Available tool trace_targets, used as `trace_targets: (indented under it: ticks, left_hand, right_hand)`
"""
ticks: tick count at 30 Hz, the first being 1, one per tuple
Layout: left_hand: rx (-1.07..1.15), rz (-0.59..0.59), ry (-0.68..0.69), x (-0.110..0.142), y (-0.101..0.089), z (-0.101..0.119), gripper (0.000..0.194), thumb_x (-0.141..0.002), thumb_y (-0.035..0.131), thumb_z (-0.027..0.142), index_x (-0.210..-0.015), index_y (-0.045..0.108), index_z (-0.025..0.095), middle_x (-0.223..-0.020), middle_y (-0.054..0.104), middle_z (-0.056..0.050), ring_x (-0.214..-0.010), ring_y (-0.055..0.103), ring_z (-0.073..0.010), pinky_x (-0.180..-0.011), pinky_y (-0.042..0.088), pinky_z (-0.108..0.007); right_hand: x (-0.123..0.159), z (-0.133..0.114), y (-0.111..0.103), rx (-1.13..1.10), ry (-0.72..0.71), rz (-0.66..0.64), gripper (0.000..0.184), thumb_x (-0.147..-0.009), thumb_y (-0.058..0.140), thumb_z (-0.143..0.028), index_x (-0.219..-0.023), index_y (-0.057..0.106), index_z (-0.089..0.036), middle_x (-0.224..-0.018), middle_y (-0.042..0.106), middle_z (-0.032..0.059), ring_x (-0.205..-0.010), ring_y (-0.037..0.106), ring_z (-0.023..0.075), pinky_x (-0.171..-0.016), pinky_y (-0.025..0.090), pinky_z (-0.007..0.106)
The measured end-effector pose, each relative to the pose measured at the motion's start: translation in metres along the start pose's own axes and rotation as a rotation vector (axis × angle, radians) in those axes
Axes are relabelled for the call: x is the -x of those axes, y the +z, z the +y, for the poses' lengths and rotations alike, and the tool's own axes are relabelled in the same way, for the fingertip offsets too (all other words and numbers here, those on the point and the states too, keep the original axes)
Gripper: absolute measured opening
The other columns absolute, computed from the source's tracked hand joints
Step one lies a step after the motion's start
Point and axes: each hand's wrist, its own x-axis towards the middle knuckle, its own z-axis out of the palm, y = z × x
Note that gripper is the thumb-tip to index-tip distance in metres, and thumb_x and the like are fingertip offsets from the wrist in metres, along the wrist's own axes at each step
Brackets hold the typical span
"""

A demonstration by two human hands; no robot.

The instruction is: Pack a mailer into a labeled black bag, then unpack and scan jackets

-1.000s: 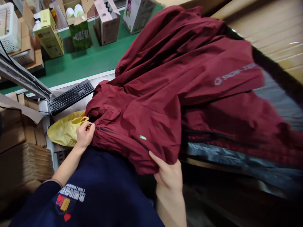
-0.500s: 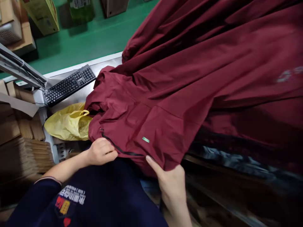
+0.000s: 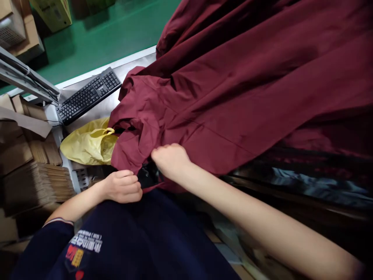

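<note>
Head view: the maroon garment (image 3: 221, 116) ran from the near middle to far R, filling most of that side. On the L its bunched end lay on the metal bench (image 3: 100, 109), touching the yellow bag (image 3: 83, 146). Bare metal showed only as a narrow patch btwn the black keyboard (image 3: 90, 95) and the cloth. Beyond a pale rim, the green surface (image 3: 101, 42) had open room at far L. At near L the bench edge ran close beside the cardboard stack (image 3: 52, 182), so little room there. On the near R, the garment's lower edge hung over a dark, cluttered gap.

L hand (image 3: 124, 186) was in a fist, clamped on the near edge of the garment opening. R hand (image 3: 171, 161) was also closed, gripping cloth on the opening's other side, w/ its forearm coming in from near R. The two were near each other but apart, dark lining (image 3: 149, 175) showing btwn.

Vs. 0.5 s earlier: R hand had moved L & farther in, off the lower R part of the garment. The opening, then a thin dark zip line, gaped wider. The small green label had gone out of sight. Keyboard & bag hadn't shifted on the bench.
</note>
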Motion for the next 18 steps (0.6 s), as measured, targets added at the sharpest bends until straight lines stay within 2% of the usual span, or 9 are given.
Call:
trace_targets:
  ticks: [3,6,8,11,14,16,18]
  left_hand:
    - [-0.141,0.089,0.016,0.003,-0.005,0.004,0.017,-0.096,0.059,0.016,-0.083,0.066,0.024,-0.099,0.077,0.001,-0.109,0.071,-0.0144,-0.104,0.056,-0.033]
    - [-0.161,0.093,-0.011,0.005,-0.010,0.006,0.013,-0.095,0.061,0.013,-0.087,0.065,0.023,-0.097,0.075,0.000,-0.120,0.067,-0.0159,-0.115,0.048,-0.037]
    - [-0.198,0.085,-0.039,0.007,-0.014,0.006,0.013,-0.095,0.061,0.013,-0.091,0.065,0.025,-0.091,0.074,0.001,-0.119,0.067,-0.0147,-0.116,0.047,-0.037]
    - [-0.279,0.111,-0.089,0.012,-0.021,0.003,0.014,-0.096,0.058,0.013,-0.097,0.064,0.026,-0.090,0.073,0.002,-0.112,0.068,-0.0129,-0.114,0.047,-0.037]
    - [-0.186,0.110,-0.162,0.015,-0.024,-0.002,0.018,-0.096,0.057,0.011,-0.100,0.065,0.027,-0.094,0.074,0.003,-0.110,0.068,-0.0121,-0.115,0.046,-0.039]
    - [-0.123,0.093,-0.180,0.013,-0.023,-0.004,0.019,-0.096,0.056,0.012,-0.098,0.066,0.028,-0.093,0.074,0.003,-0.106,0.069,-0.0116,-0.115,0.046,-0.038]
    - [-0.128,0.107,-0.138,0.008,-0.018,-0.004,0.018,-0.096,0.056,0.013,-0.093,0.066,0.027,-0.088,0.073,0.003,-0.098,0.070,-0.0114,-0.112,0.049,-0.036]
  right_hand:
    - [0.006,0.010,-0.011,0.111,0.067,0.091,0.023,-0.090,0.050,-0.012,-0.092,0.072,-0.009,-0.092,0.075,0.0222,-0.091,0.072,0.0295,-0.074,0.040,0.035]
    - [0.016,0.016,-0.015,0.171,0.050,0.179,0.023,-0.090,0.047,-0.012,-0.089,0.070,-0.010,-0.082,0.074,0.0189,-0.083,0.070,0.0261,-0.069,0.035,0.033]
    - [0.020,0.018,-0.012,0.196,0.011,0.199,0.023,-0.090,0.047,-0.013,-0.087,0.069,-0.012,-0.080,0.073,0.0169,-0.078,0.069,0.0249,-0.067,0.032,0.034]
    - [0.023,0.023,-0.003,0.213,-0.043,0.144,0.019,-0.090,0.050,-0.016,-0.086,0.069,-0.014,-0.081,0.073,0.0144,-0.077,0.068,0.0242,-0.066,0.030,0.033]
    - [0.028,0.029,0.003,0.203,-0.050,0.132,0.018,-0.091,0.053,-0.020,-0.086,0.069,-0.014,-0.082,0.074,0.0128,-0.079,0.069,0.0236,-0.067,0.030,0.033]
    - [0.030,0.028,0.003,0.123,-0.047,0.176,0.018,-0.093,0.055,-0.025,-0.088,0.069,-0.014,-0.084,0.074,0.0122,-0.080,0.069,0.0232,-0.068,0.033,0.032]
    - [0.028,0.019,0.003,-0.096,-0.057,0.174,0.023,-0.094,0.058,-0.036,-0.092,0.070,-0.017,-0.086,0.075,0.0091,-0.080,0.068,0.0211,-0.068,0.035,0.030]
